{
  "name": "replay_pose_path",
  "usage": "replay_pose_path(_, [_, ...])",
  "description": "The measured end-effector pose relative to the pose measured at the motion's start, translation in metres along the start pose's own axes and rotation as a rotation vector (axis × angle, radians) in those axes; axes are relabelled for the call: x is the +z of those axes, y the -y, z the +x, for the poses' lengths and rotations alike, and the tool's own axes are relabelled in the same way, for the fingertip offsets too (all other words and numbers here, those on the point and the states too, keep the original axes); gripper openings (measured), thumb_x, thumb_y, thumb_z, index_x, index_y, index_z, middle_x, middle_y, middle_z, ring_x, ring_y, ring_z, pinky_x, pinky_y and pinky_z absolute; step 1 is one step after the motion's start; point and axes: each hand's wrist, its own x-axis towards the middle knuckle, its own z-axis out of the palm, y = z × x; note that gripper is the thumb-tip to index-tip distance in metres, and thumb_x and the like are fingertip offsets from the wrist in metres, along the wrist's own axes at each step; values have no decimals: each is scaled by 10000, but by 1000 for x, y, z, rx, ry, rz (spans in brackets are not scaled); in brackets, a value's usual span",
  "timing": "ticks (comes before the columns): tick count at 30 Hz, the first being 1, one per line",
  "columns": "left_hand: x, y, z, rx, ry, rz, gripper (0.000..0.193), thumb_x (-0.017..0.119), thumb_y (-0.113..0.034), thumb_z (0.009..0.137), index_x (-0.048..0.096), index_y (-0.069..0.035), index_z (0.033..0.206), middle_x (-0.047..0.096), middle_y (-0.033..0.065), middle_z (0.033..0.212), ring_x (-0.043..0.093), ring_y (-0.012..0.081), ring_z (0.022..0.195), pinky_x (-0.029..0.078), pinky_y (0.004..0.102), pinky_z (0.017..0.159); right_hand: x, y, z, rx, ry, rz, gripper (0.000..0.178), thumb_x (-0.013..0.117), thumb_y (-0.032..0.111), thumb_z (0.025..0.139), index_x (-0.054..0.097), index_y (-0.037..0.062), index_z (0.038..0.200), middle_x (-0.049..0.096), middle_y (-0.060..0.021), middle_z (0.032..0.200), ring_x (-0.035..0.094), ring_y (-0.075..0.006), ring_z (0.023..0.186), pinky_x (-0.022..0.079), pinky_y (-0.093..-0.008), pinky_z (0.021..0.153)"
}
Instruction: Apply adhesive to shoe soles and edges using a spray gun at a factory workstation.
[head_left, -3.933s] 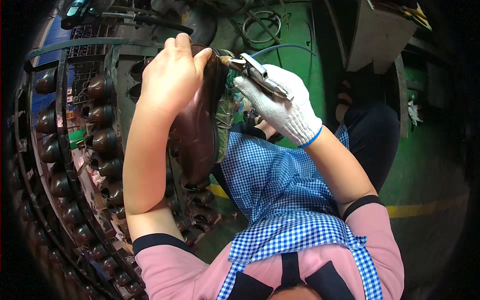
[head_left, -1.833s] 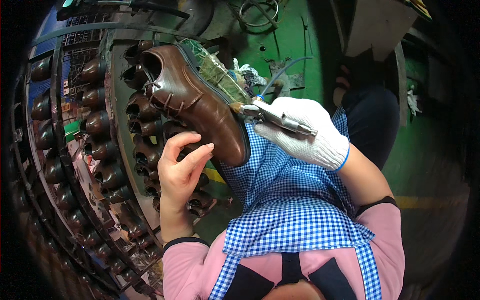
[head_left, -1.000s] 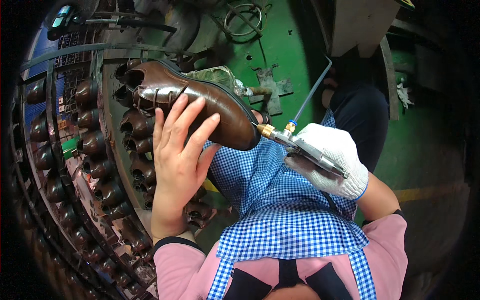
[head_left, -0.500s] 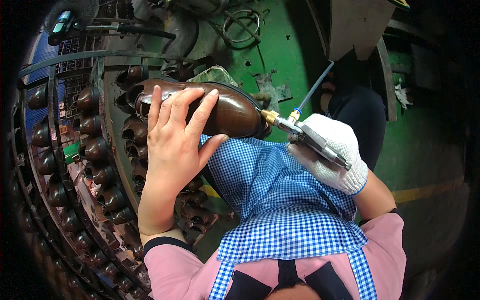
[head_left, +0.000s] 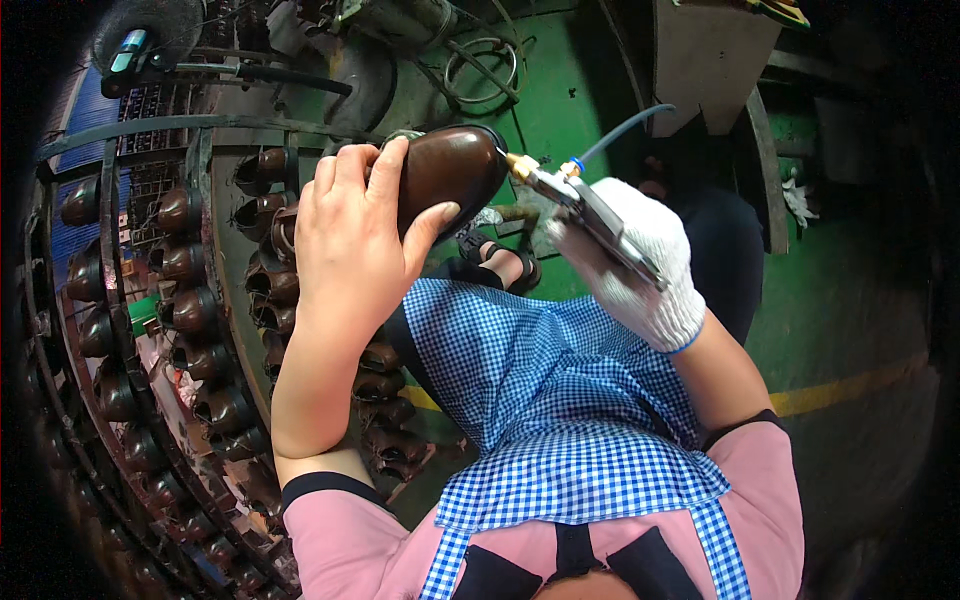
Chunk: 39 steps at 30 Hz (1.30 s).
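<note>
My bare left hand (head_left: 355, 220) is closed round a glossy dark-brown leather shoe (head_left: 452, 172), thumb on the near side and fingers over the top. The shoe's rounded toe points right, with its dark sole edge along the far right; my hand hides its rear part. In a white knitted glove, my right hand (head_left: 645, 262) grips a metal spray gun (head_left: 590, 210). Its brass nozzle (head_left: 518, 166) is right beside the toe. A thin blue-grey hose (head_left: 628, 125) rises from the gun's blue fitting.
Curved metal racks (head_left: 205, 240) with several rows of brown shoes (head_left: 190, 310) fill the left side. A ring of tubing (head_left: 482, 72) lies on the green floor ahead. A grey panel (head_left: 715, 60) stands at the far right, near a white glove-like item (head_left: 797, 200).
Both hands have shifted slightly. The shoe has turned so its toe now tilts up and away, and the spray gun has moved left and farther out with it.
</note>
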Motion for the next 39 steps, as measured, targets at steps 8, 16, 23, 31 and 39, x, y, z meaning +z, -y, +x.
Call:
replay_pose_path(8, [17, 18, 21, -9, -69, 189, 558, 684, -481, 865, 620, 6, 1130, 589, 125, 951, 604, 291, 894, 518, 394, 730, 38, -14, 27, -76, -118, -11, 153, 766, 184, 849, 696, 54, 889, 613, -100, 737, 637, -253, 612, 512, -327, 560])
replay_pose_path(16, [9, 36, 51, -223, 238, 167, 550, 521, -544, 971, 578, 1, 1019, 641, 186, 1014, 643, 376, 976, 517, 459, 840, 75, -13, 40, -45, -156, 45, 178, 743, 227, 869, 707, 77, 957, 623, -103, 761, 632, -276, 635, 511, -357, 573])
replay_pose_path(23, [3, 58, 76, -291, 457, 133, 641, 494, -593, 963, 589, 33, 1059, 679, 252, 1079, 637, 415, 1057, 496, 475, 920, 98, -11, 35, -50, -176, 53, 183, 732, 229, 872, 715, 90, 990, 621, -99, 768, 634, -279, 648, 513, -369, 580])
replay_pose_path(31, [5, 79, 75, -408, 512, 59, 782, 481, -656, 932, 568, 83, 1173, 638, 327, 1162, 617, 439, 1130, 465, 471, 990, 115, -5, 18, -79, -116, 23, 175, 754, 214, 839, 705, 111, 971, 606, -82, 765, 627, -268, 649, 500, -359, 555])
replay_pose_path(39, [11, 91, 70, -491, 492, -7, 849, 487, -701, 902, 567, 87, 1208, 632, 341, 1173, 628, 426, 1138, 468, 441, 991, 113, 9, 7, -102, -138, 10, 218, 765, 189, 824, 714, 92, 1012, 627, -80, 766, 628, -259, 634, 507, -348, 556])
